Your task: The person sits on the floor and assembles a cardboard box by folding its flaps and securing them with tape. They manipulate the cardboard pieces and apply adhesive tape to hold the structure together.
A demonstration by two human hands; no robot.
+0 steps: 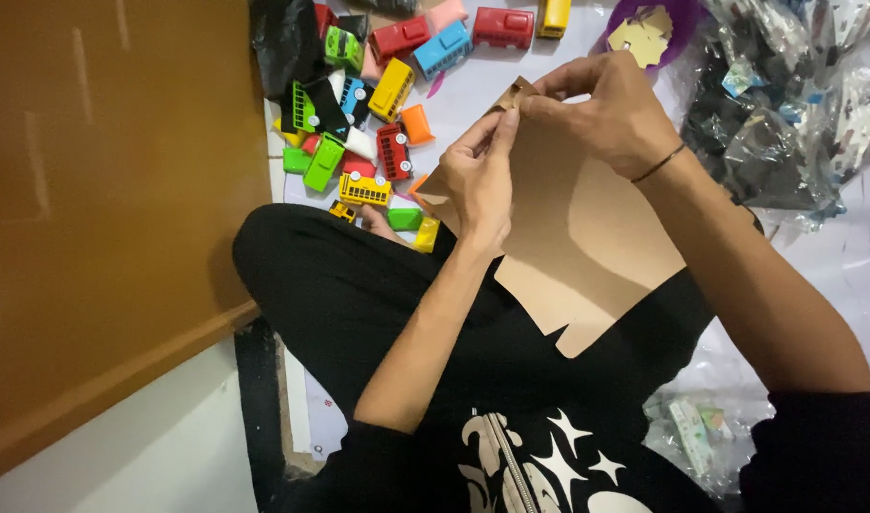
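A flat brown cardboard sheet point(587, 237) with cut-out notches rests over my lap. My left hand point(481, 176) pinches its upper edge between thumb and fingers. My right hand point(608, 109) grips the same top corner, where a small flap point(516, 93) is bent up. A thin dark band circles my right wrist. Both hands touch each other at that corner.
Many small toy buses and cars point(383, 104) in red, yellow, green and blue lie heaped on the white floor ahead. A purple bowl point(677, 19) holds cardboard pieces. Crinkled clear plastic bags point(786, 104) lie right. A brown wooden panel point(112, 209) stands left.
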